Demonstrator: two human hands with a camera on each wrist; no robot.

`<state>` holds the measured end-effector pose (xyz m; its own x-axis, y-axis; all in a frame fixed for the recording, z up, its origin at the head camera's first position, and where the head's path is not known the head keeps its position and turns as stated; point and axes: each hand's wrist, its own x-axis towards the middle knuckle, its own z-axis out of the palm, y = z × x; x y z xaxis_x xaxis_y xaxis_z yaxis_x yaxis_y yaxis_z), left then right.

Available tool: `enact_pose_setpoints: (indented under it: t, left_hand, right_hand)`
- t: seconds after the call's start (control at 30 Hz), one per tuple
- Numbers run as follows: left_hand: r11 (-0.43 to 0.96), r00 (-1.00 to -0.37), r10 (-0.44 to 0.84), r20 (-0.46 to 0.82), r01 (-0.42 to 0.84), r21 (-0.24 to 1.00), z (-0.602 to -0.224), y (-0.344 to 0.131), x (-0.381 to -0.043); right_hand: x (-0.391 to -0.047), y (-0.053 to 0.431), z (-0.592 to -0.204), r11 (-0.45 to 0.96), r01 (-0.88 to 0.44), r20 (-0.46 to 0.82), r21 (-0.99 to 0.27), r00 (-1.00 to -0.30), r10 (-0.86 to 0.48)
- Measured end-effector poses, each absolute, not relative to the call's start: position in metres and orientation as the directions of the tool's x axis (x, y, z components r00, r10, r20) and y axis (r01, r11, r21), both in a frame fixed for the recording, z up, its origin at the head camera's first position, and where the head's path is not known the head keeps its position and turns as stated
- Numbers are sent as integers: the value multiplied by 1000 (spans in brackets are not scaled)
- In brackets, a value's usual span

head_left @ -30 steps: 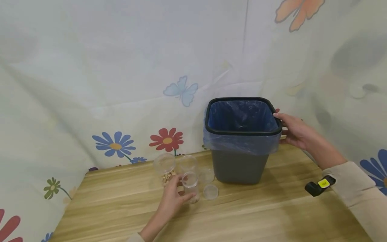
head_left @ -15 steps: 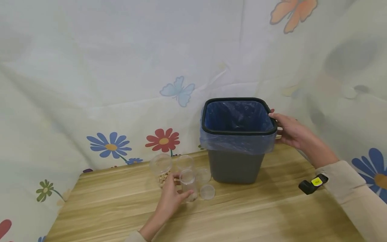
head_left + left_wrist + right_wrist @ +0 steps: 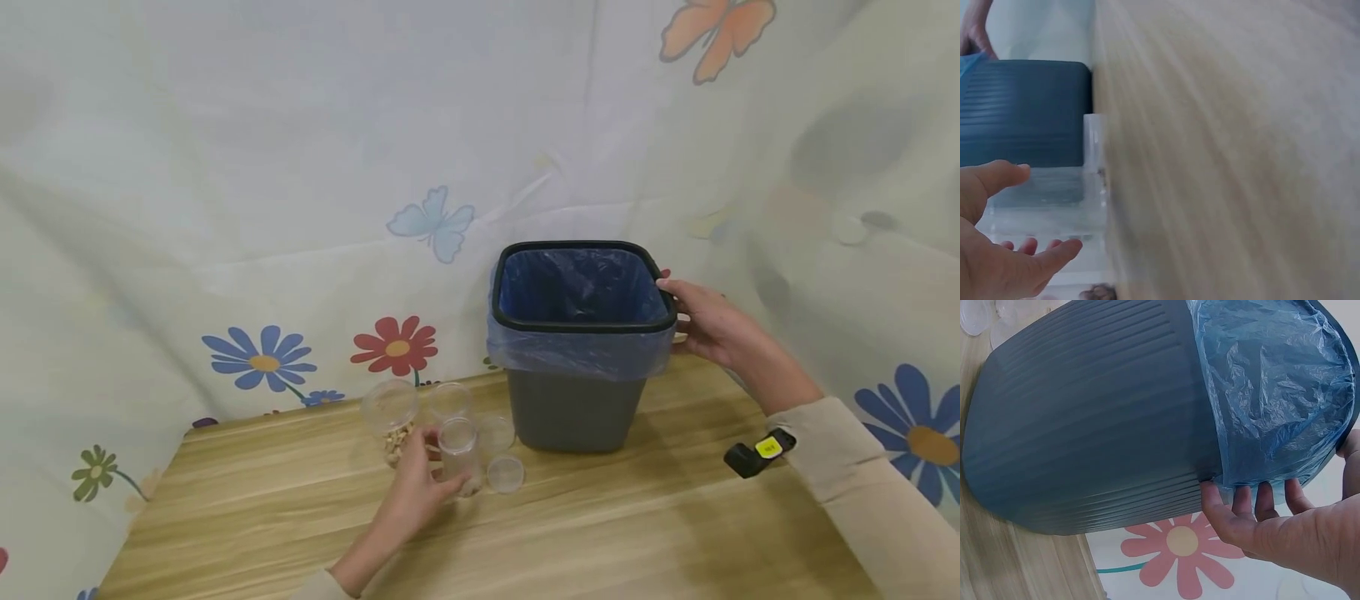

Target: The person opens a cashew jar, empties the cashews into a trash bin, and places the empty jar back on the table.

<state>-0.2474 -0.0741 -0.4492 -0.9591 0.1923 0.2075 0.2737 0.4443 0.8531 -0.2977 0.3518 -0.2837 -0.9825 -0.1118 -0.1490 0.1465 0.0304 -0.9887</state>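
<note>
My left hand [image 3: 416, 479] is around a small clear plastic jar [image 3: 460, 450] standing on the table, thumb on the near side and fingers on the far side. A few small bits lie at the jar's bottom, too unclear to name. In the left wrist view the thumb and fingertips lie along opposite sides of the jar [image 3: 1054, 197]. On the right, my right hand [image 3: 708, 321] holds the rim of a grey trash can [image 3: 573, 408] lined with a blue bag [image 3: 592, 354]. Its thumb rests on the rim while the fingers press the bag's folded edge [image 3: 1272, 406].
A larger clear jar [image 3: 390, 406] with tan, nut-like pieces and another clear jar [image 3: 450, 402] stand behind the left hand. Two round clear lids, a near one [image 3: 506, 473] and a far one [image 3: 496, 433], lie between jar and can. Flowered cloth [image 3: 300, 283] hangs behind the table [image 3: 262, 492].
The whole scene shifts slightly left in the head view as the camera turns. Both hands keep their places on the jar and the trash can.
</note>
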Motion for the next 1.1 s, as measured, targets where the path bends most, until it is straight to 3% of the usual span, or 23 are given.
enact_pose_setpoints:
  t: [0.23, 0.4, 0.53, 0.67, 0.77, 0.87, 0.97, 1.1]
  left_hand:
    - [444, -957, 204, 208, 280, 851, -435, -91, -234]
    - [551, -917, 233, 324, 399, 733, -421, -112, -217]
    - [657, -862, 259, 435, 487, 575, -409, -130, -207]
    - [725, -839, 265, 476, 499, 475, -400, -147, -204]
    - [751, -829, 256, 497, 494, 438, -396, -158, -203]
    - [763, -817, 242, 524, 494, 417, -395, -165, -203]
    - [765, -819, 229, 526, 485, 423, -396, -171, -203]
    - [770, -863, 206, 460, 434, 468, -395, -178, -203]
  right_hand:
    - [-295, 350, -285, 17, 147, -148, -989, -983, -108]
    - [-283, 352, -284, 85, 96, -103, -992, -991, -83]
    - [-263, 357, -276, 331, -63, 56, -942, -998, -30]
    - [-240, 353, -262, 607, -201, 267, -769, -963, 19]
    - [-224, 339, -257, 726, -292, 431, -623, -902, 7]
    - [-213, 321, -257, 795, -414, 614, -444, -787, -68]
    - [-206, 301, -262, 797, -541, 749, -269, -638, -180]
    - [-198, 277, -270, 721, -676, 802, -150, -510, -310]
